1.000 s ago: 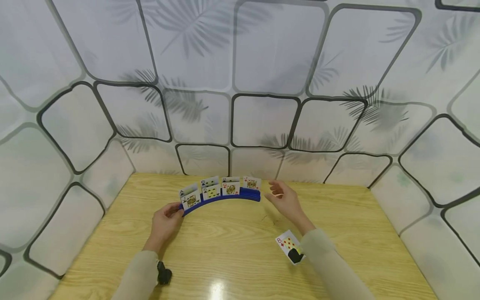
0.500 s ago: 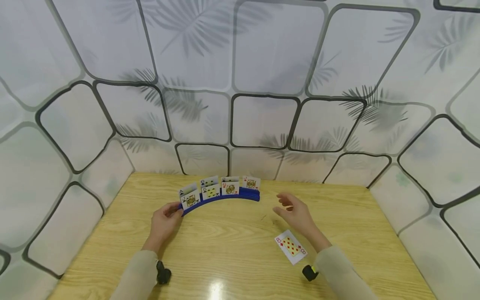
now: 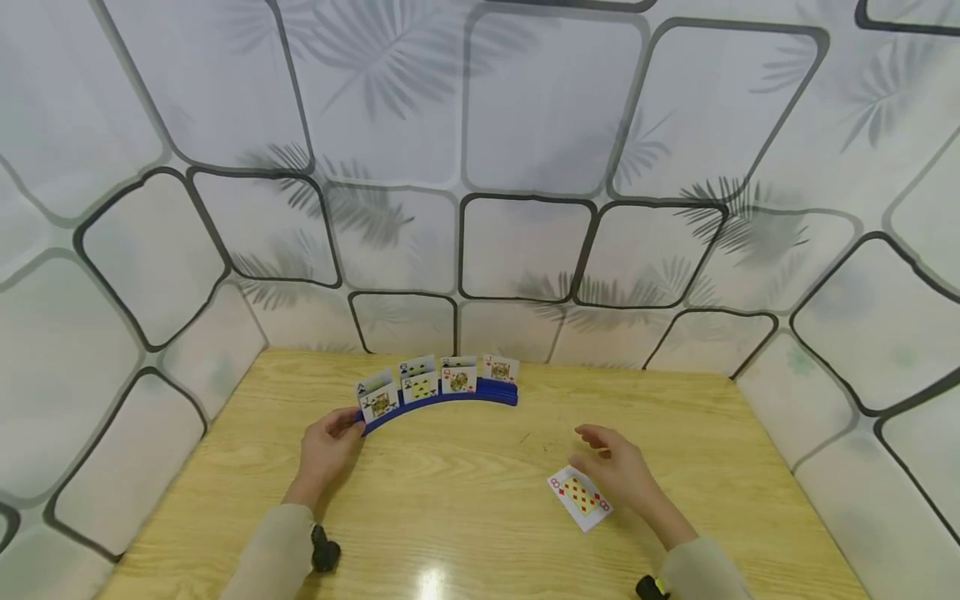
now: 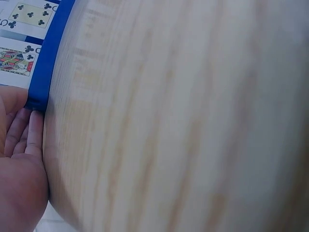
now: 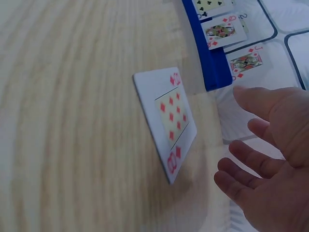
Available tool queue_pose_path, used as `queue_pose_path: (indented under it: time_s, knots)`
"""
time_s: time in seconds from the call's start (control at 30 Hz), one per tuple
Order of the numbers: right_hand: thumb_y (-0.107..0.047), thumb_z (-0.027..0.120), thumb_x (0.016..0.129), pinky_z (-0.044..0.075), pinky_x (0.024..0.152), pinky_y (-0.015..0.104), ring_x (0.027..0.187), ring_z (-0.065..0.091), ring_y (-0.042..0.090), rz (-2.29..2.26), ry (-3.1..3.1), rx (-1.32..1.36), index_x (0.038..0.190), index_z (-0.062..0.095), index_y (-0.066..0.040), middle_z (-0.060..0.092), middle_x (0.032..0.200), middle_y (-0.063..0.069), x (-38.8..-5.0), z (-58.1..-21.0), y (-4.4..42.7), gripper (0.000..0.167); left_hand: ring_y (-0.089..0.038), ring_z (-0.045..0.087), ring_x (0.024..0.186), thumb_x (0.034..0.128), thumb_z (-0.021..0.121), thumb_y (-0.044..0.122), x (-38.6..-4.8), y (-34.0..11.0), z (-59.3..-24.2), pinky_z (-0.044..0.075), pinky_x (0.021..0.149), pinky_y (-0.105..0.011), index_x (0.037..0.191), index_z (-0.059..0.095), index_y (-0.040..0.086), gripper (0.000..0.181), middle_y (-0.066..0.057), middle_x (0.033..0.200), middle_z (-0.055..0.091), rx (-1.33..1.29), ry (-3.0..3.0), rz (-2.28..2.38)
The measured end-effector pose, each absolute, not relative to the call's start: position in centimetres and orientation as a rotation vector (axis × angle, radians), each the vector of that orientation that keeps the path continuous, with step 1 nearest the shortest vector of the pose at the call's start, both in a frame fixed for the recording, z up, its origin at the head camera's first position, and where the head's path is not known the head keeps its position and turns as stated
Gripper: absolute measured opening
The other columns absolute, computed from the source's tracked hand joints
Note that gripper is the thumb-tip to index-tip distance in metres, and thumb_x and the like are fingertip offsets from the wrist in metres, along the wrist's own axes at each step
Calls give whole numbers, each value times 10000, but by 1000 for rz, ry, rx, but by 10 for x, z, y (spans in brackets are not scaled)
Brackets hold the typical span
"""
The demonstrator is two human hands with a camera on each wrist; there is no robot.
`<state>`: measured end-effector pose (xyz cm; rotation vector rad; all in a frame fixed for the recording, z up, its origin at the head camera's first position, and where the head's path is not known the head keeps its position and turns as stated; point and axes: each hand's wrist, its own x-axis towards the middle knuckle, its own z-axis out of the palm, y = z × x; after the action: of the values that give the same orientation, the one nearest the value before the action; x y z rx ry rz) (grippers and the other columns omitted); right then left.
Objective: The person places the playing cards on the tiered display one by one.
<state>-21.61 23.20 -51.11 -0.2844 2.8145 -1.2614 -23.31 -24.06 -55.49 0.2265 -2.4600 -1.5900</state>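
A curved blue playing card holder (image 3: 498, 397) stands toward the back of the table, with several playing cards upright in two rows. My left hand (image 3: 327, 446) pinches the holder's left end between thumb and fingers; the left wrist view shows the thumb at the end of the blue rail (image 4: 49, 53). An eight of diamonds (image 3: 576, 498) lies face up on the wood; whether it is one card or a thin stack I cannot tell. Just above its upper right side hovers my right hand (image 3: 621, 471), fingers relaxed and holding nothing. In the right wrist view the eight (image 5: 169, 116) is apart from the fingers.
A jack of diamonds (image 3: 500, 368) stands at the holder's right end, in the back row only. Patterned fabric walls (image 3: 525, 250) enclose the table (image 3: 450, 517) at the back and sides. A black wrist camera (image 3: 325, 552) sits on the left cuff.
My right hand has moved away from the holder's right end, back and rightward to beside the eight of diamonds. The left hand has stayed on the holder, and the cards have not moved.
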Motion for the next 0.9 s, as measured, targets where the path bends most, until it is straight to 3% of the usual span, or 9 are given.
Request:
queue_pose_path:
  time_s: [0.2, 0.47, 0.67, 0.9]
  knots:
    - [-298, 810, 942, 470, 1130, 607, 1369, 551, 462, -1184, 2812, -306, 1432, 615, -59, 594, 1472, 207, -204, -512, 241, 579, -366, 700, 1187, 1012, 655, 39, -233, -240, -553, 481, 857, -43, 1305, 685, -65, 312, -283, 1299, 706, 227, -2455, -1586]
    - [-307, 874, 866, 424, 1083, 746, 1388, 479, 545, -1003, 2860, -466, 1396, 650, -96, 545, 1506, 243, -194, -519, 245, 612, -222, 720, 1099, 1006, 666, 47, -232, -239, -553, 505, 850, -72, 1287, 697, -59, 301, -277, 1277, 717, 243, -2466, -1571]
    - [-338, 901, 827, 453, 1064, 727, 1363, 497, 550, -890, 2937, -544, 1404, 653, -73, 544, 1497, 278, -193, -524, 244, 682, -331, 706, 1161, 1011, 662, 35, -231, -239, -553, 478, 843, -46, 1299, 687, -64, 306, -279, 1294, 708, 247, -2458, -1590]
    - [-330, 908, 817, 449, 1087, 694, 1362, 515, 515, -782, 3011, -604, 1399, 663, -52, 579, 1469, 279, -193, -527, 242, 691, -351, 701, 1180, 1017, 658, 45, -231, -238, -553, 468, 834, -33, 1302, 690, -56, 304, -271, 1301, 710, 250, -2461, -1581]
